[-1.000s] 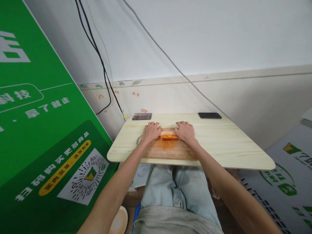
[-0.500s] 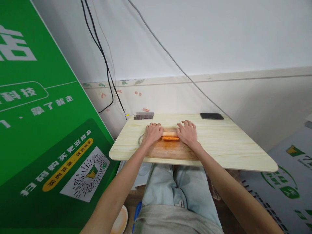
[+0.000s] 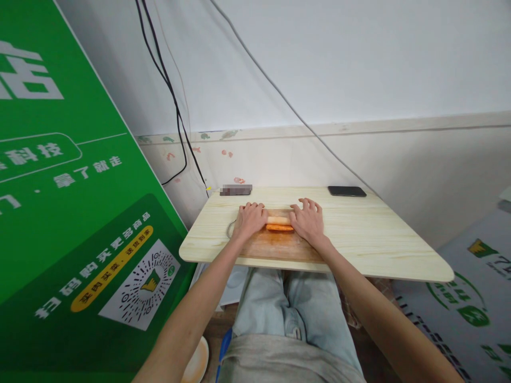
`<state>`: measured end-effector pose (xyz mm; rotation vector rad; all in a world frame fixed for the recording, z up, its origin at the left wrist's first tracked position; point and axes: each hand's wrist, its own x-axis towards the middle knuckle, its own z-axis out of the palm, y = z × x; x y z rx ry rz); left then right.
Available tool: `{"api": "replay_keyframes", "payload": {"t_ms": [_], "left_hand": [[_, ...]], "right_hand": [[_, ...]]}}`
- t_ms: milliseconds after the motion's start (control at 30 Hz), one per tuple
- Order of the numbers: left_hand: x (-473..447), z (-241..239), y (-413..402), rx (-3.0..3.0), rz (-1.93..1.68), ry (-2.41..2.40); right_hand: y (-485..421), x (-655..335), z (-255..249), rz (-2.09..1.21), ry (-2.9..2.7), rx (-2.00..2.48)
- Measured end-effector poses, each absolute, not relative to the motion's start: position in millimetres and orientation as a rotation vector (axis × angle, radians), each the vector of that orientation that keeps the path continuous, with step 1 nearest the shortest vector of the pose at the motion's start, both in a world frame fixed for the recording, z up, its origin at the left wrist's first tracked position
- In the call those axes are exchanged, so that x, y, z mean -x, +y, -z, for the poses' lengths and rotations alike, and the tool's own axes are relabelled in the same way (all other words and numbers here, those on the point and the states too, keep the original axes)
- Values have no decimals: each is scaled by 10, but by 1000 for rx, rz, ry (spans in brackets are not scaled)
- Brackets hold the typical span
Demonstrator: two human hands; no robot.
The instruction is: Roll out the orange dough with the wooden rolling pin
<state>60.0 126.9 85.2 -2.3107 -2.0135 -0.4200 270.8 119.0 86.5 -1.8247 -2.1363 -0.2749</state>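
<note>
The left hand (image 3: 250, 219) and the right hand (image 3: 307, 219) are lying palm-down over the two ends of a pale rolling pin (image 3: 278, 219), leaving its middle showing between them. Both are touching it, but the fingers are hiding its ends, so I cannot tell whether the grip is clamped around the wood or only resting on top.

Just on the person's side of the pin, an orange piece (image 3: 279, 227), probably dough, is lying lengthwise along it on a wooden board (image 3: 275, 251). An orange stain is spreading over the board nearer the person. The work is looking partway along: the piece is already sitting on the board with the pin against or just beside it, but it is showing as a narrow strip rather than a broad sheet, so flattening seems to be remaining. How much of it is lying under the pin, I cannot tell.

A metal loop (image 3: 229, 229) is standing out beside the board's left side. The board is resting at the near edge of the bench (image 3: 383, 239), and a dark phone (image 3: 347, 191) is lying at the far edge, toward the right, well apart from the hands.
</note>
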Motion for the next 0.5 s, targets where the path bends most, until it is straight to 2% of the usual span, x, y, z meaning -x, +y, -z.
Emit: {"api": "replay_keyframes", "payload": {"t_ms": [500], "left_hand": [[-621,-839,1219,2284,436,-2033]], "right_hand": [[1023,-2681,-903,223,-2168,1868]]}}
